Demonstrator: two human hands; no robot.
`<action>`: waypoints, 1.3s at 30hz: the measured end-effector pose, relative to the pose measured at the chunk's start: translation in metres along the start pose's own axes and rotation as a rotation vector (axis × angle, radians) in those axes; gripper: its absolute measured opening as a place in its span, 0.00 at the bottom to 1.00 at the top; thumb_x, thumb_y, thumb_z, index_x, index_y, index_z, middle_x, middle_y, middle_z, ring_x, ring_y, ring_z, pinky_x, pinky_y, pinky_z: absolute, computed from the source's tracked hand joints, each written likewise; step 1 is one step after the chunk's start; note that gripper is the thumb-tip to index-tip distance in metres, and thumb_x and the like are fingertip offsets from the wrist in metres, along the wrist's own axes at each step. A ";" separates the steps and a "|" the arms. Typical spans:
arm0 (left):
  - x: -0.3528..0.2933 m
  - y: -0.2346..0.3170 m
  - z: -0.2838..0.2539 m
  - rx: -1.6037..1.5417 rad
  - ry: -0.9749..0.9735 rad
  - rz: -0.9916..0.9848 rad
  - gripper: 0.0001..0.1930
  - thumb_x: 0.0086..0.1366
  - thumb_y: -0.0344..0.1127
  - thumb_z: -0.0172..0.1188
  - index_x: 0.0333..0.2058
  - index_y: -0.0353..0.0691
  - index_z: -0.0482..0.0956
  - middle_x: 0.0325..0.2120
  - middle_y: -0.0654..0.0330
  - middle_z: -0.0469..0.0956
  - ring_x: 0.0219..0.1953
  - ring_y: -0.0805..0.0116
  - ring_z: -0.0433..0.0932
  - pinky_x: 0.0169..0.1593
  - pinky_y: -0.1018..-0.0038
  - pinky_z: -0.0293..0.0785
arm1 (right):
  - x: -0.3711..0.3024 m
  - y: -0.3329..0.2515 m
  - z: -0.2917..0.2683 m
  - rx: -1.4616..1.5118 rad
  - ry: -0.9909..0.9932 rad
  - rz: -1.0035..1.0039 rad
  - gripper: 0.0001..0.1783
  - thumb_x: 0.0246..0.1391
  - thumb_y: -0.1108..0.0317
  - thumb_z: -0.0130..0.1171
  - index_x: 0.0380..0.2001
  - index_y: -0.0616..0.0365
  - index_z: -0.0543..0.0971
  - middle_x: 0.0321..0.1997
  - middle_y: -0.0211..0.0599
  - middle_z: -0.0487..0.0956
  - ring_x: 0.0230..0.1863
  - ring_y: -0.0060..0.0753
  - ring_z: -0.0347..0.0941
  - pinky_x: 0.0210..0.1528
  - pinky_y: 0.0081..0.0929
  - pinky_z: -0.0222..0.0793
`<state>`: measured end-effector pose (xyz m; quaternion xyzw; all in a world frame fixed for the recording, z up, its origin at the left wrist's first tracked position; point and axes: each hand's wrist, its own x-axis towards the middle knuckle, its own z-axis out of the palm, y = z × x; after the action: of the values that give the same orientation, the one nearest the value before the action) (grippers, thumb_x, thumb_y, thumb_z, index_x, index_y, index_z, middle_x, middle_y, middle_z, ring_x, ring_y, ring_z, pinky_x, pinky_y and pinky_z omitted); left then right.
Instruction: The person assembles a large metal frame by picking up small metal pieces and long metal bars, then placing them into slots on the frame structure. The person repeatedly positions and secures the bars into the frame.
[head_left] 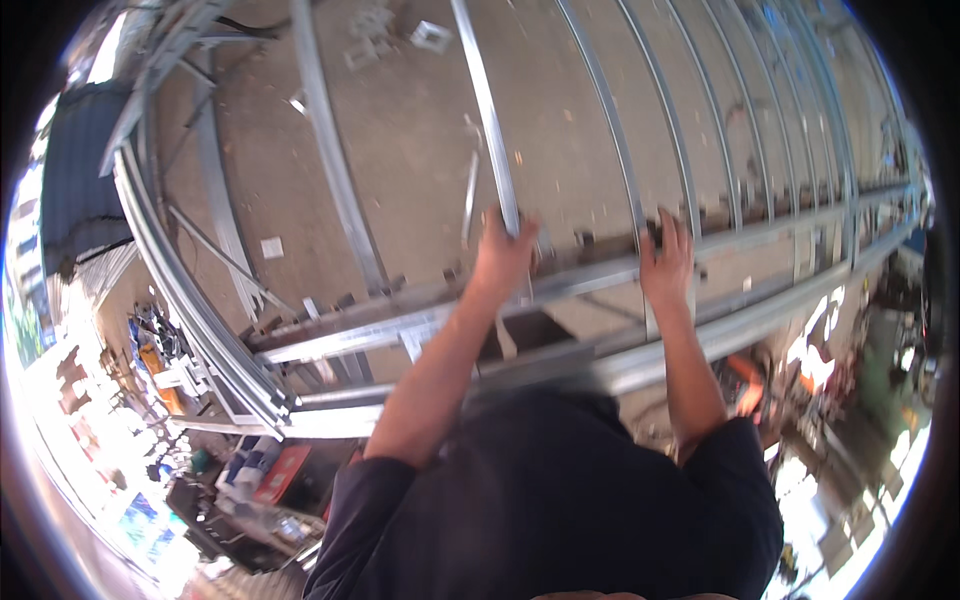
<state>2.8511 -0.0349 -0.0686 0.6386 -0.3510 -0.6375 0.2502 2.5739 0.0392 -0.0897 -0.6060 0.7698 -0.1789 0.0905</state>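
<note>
A frame of long silvery metal bars lies in front of me. My left hand (503, 258) is closed around the near end of one metal bar (484, 105), where it meets the crosswise rail (575, 282). The fingertips on the bar's far side are partly hidden. To the right, my right hand (668, 265) rests by the near end of a neighbouring bar (612, 125). Its fingers point away from me and stand apart from the thumb, which is beside that bar. A small dark spot shows between thumb and fingers, too blurred to make out.
More parallel bars (720, 120) run off to the right. At the left stand a bundle of long metal profiles (185, 300) and a dark corrugated sheet (88, 165). A red-topped box (282, 474) sits at lower left. Small offcuts (432, 37) lie on the concrete floor beyond.
</note>
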 end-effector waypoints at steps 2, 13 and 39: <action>0.017 0.026 0.011 -0.017 -0.024 0.003 0.18 0.73 0.45 0.60 0.46 0.34 0.68 0.26 0.59 0.76 0.25 0.71 0.78 0.27 0.71 0.74 | -0.007 0.008 0.005 0.001 0.052 -0.027 0.29 0.66 0.58 0.60 0.68 0.51 0.71 0.64 0.48 0.74 0.64 0.56 0.69 0.65 0.53 0.65; 0.118 0.012 0.059 0.466 -0.151 0.056 0.32 0.77 0.58 0.46 0.56 0.29 0.60 0.40 0.44 0.85 0.44 0.45 0.85 0.46 0.55 0.80 | -0.075 0.019 0.026 -0.088 0.030 0.027 0.30 0.71 0.52 0.50 0.70 0.55 0.68 0.74 0.51 0.64 0.75 0.62 0.56 0.75 0.58 0.52; -0.226 -0.216 -0.458 0.834 1.471 -0.075 0.35 0.61 0.46 0.69 0.59 0.24 0.72 0.58 0.33 0.71 0.58 0.34 0.73 0.66 0.52 0.68 | -0.103 -0.223 0.056 0.376 -0.178 -0.191 0.22 0.72 0.61 0.53 0.62 0.61 0.75 0.63 0.49 0.76 0.65 0.49 0.71 0.69 0.45 0.63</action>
<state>3.3463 0.2156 -0.0622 0.9420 -0.2838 0.1145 0.1374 2.8202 0.0841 -0.0630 -0.6620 0.6510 -0.2727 0.2520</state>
